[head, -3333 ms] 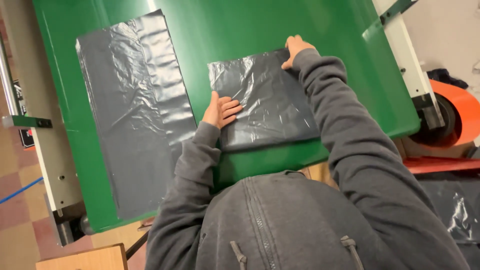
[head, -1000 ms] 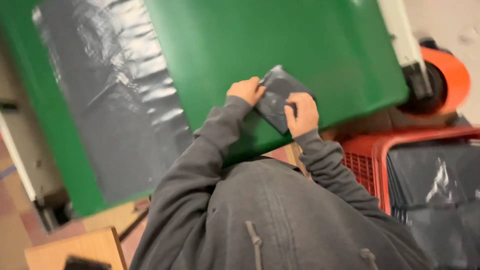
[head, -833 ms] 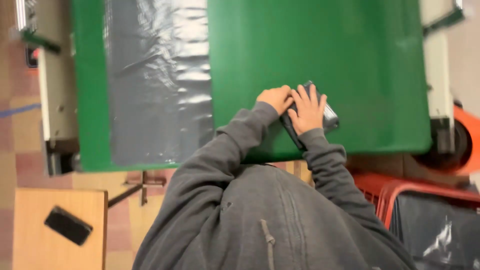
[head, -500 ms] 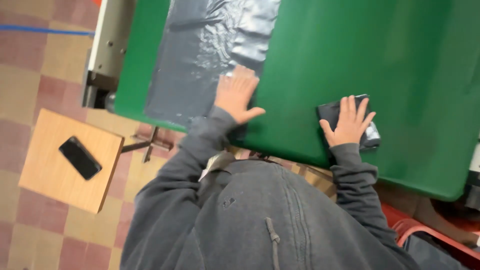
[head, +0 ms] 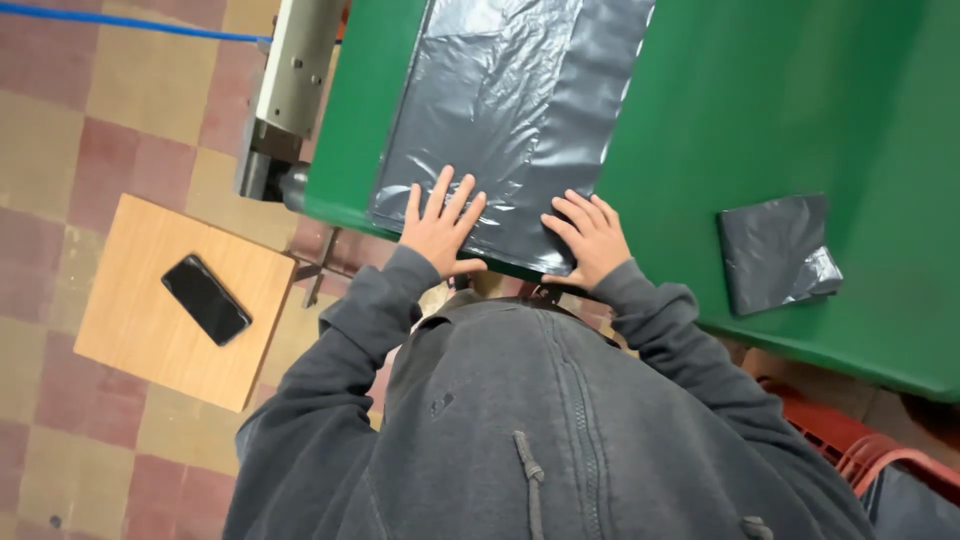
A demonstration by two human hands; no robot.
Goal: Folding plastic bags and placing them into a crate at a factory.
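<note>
Both hands are lying flat, fingers spread and holding nothing, on the near end of a grey plastic sheet point(head: 510, 110) in the upper centre of the frame. The left hand point(head: 441, 226) is pressing on the sheet's lower left part, with its fingers pointing up the frame and its heel reaching over the near edge of the green bench point(head: 800, 90). The right hand point(head: 592, 238) is resting on the sheet's lower right corner, close to the sheet's right edge, with its palm also crossing the bench edge. The two hands are lying near each other but apart, with a strip of bare sheet showing between them. The sheet is lying spread out and wrinkled, running from the hands up to the top of the frame. A folded bag point(head: 775, 252) of the same grey plastic is sitting on the bench at centre right, well apart from the right hand and untouched. Grey hooded sleeves are covering both arms down to the wrists. At lower left, a wooden board point(head: 140, 330) is standing over the tiled floor point(head: 90, 100), with a black phone point(head: 206, 299) lying on it face up. A metal frame point(head: 290, 70) is adjoining the bench's left side at upper left. A red crate point(head: 860, 450) is showing at lower right, below the bench.
</note>
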